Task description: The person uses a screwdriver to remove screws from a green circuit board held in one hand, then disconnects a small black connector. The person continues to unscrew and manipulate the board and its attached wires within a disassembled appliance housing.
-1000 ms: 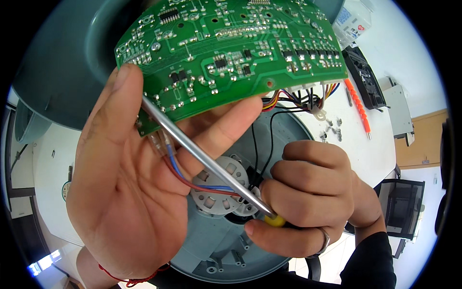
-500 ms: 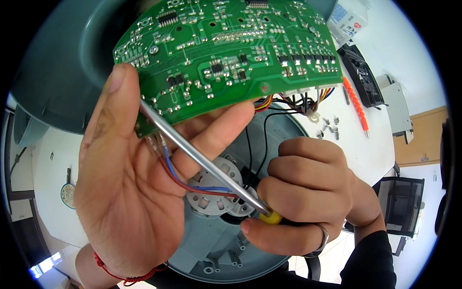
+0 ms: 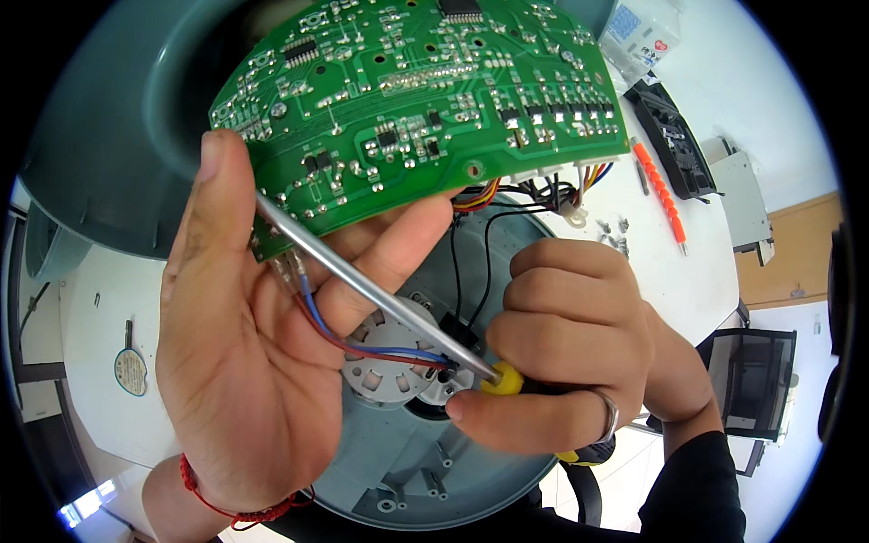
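My left hand [image 3: 258,335] holds up a curved green circuit board [image 3: 362,154] by its lower left corner, thumb in front and fingers behind. A red and a blue wire [image 3: 380,350] run from that corner past my palm. In my right hand [image 3: 570,353] is a screwdriver [image 3: 353,276] with a long metal shaft and a yellow and black handle. Its shaft slants up to the board's lower left corner; my left thumb partly hides the tip. Below sits a round grey-green housing [image 3: 434,489] with a white slotted disc [image 3: 389,362] inside.
At the right on the white table are an orange twisted rod [image 3: 661,195], a black tool case [image 3: 674,145] and several loose screws [image 3: 615,237]. A large grey-green shell [image 3: 100,136] stands upper left. Black and coloured cables [image 3: 543,195] hang from the board. A round tag [image 3: 130,371] lies left.
The board and my left thumb have shifted slightly, the board a little left. My right hand has moved slightly up and left, showing more of the yellow handle. Both grips stay the same.
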`<move>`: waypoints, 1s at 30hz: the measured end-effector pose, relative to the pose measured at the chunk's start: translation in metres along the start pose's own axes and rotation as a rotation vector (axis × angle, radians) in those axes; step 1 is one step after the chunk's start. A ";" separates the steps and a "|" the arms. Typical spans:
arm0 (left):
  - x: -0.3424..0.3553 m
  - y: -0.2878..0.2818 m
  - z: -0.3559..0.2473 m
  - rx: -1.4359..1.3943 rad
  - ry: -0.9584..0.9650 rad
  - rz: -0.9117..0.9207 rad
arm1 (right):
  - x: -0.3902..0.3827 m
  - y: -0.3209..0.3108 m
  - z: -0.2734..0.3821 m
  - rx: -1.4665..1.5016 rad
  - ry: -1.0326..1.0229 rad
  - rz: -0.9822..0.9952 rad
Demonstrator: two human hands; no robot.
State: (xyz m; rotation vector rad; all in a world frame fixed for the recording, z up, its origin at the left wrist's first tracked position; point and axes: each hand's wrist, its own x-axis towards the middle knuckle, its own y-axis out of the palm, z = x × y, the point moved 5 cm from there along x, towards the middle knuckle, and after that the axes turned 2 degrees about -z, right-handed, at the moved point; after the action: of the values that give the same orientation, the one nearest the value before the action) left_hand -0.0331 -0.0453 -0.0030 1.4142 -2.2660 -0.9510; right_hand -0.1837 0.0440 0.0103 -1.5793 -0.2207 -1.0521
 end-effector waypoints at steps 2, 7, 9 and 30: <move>0.000 -0.001 0.004 0.036 0.022 -0.028 | -0.002 -0.002 -0.003 0.021 0.017 0.029; 0.005 -0.018 0.020 0.104 0.212 0.114 | -0.003 -0.002 -0.006 0.055 0.042 0.039; 0.012 -0.025 0.021 0.118 0.295 0.190 | -0.002 -0.002 -0.007 0.059 0.025 0.039; -0.004 -0.007 0.006 0.114 0.108 -0.055 | -0.001 -0.018 -0.007 0.013 0.152 0.154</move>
State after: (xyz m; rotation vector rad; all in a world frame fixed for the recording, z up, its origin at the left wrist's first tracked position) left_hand -0.0295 -0.0421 -0.0117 1.5433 -2.2440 -0.7522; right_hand -0.1988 0.0438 0.0216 -1.4726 -0.0023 -1.0417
